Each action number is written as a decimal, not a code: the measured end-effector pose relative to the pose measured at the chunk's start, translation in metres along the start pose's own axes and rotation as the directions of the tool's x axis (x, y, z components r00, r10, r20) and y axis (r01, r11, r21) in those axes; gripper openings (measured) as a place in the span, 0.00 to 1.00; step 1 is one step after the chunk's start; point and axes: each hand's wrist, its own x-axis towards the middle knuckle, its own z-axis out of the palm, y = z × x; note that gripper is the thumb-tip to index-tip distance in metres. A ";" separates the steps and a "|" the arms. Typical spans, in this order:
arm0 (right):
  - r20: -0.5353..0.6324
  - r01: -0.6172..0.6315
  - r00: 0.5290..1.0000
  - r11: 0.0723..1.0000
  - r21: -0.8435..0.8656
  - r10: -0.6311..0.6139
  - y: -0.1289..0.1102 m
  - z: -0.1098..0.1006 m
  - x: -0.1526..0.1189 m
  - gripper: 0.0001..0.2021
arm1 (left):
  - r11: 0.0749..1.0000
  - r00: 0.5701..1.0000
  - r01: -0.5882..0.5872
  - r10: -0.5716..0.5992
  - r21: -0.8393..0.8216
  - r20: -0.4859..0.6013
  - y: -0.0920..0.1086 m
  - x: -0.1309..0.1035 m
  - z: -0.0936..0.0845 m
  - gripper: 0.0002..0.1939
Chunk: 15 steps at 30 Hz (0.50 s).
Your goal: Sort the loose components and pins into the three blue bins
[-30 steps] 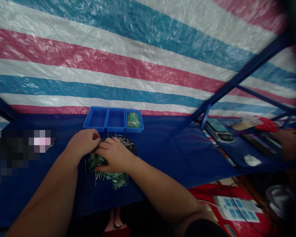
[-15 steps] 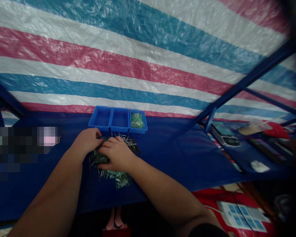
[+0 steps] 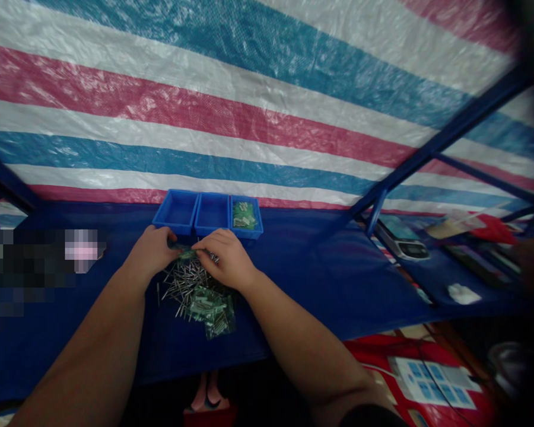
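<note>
A heap of thin metal pins or nails [image 3: 184,283] lies on the blue table in front of me. Over its far side, my left hand [image 3: 156,249] and my right hand [image 3: 226,255] pinch a small clear greenish plastic bag [image 3: 187,254] from opposite ends. What the bag contains is too small to make out. Several similar bags with metal pieces inside [image 3: 211,311] rest on the near side of the heap. Just beyond my hands stand three joined blue bins; the right bin [image 3: 261,225] holds green-tinted bags [image 3: 244,214], while the left bin [image 3: 178,207] and middle bin [image 3: 212,209] look empty.
A digital scale [image 3: 404,237] and a crumpled white piece [image 3: 464,293] are on the right. Blue metal frame bars [image 3: 409,157] slant up there. A striped tarp [image 3: 249,118] hangs behind the table [image 3: 302,273]. At far left is a pixelated area.
My hands have lifted away from the middle of the heap towards its far side, uncovering the pins and near bags. A small bag is now stretched between my fingers.
</note>
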 end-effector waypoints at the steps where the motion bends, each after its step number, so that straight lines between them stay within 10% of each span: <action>1: -0.073 -0.036 0.997 0.999 0.017 0.037 0.008 -0.004 -0.002 0.10 | 1.000 1.000 0.023 -0.023 -0.009 -0.015 0.001 -0.001 0.000 0.22; 7: -0.492 -0.410 0.798 0.912 -0.017 0.350 0.072 -0.026 -0.010 0.13 | 0.998 0.998 0.046 -0.048 -0.032 -0.041 0.005 -0.004 -0.002 0.22; 15: -0.461 -0.628 0.729 0.762 -0.158 0.506 0.112 -0.026 -0.014 0.15 | 0.998 1.000 -0.003 0.002 -0.065 -0.016 0.004 -0.001 -0.006 0.13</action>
